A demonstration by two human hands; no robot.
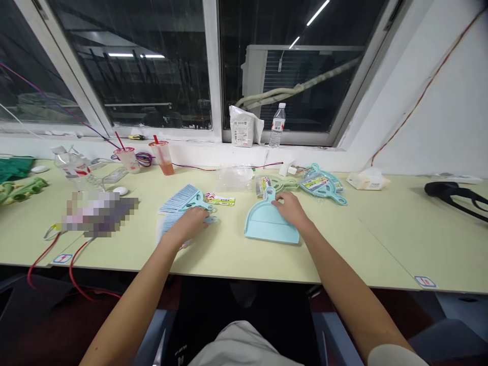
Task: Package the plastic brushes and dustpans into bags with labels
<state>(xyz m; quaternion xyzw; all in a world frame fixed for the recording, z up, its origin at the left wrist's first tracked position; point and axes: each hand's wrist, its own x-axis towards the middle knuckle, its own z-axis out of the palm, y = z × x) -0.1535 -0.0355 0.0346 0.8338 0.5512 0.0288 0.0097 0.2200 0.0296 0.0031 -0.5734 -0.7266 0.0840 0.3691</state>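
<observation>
Two light blue brushes lie side by side left of centre, the upper brush and the lower brush. My left hand rests over their handles with fingers curled down; the fingertips and exactly what they hold are hidden. A light blue dustpan lies on the table with its wide edge toward me. My right hand pinches the dustpan's upper right edge near the handle. Between the hands and farther back is a printed label card.
Behind the dustpan lie a green packaged set and a blue packaged set. A tissue pack sits at right. Two drink cups and a bottle stand back left. Another bottle stands on the sill.
</observation>
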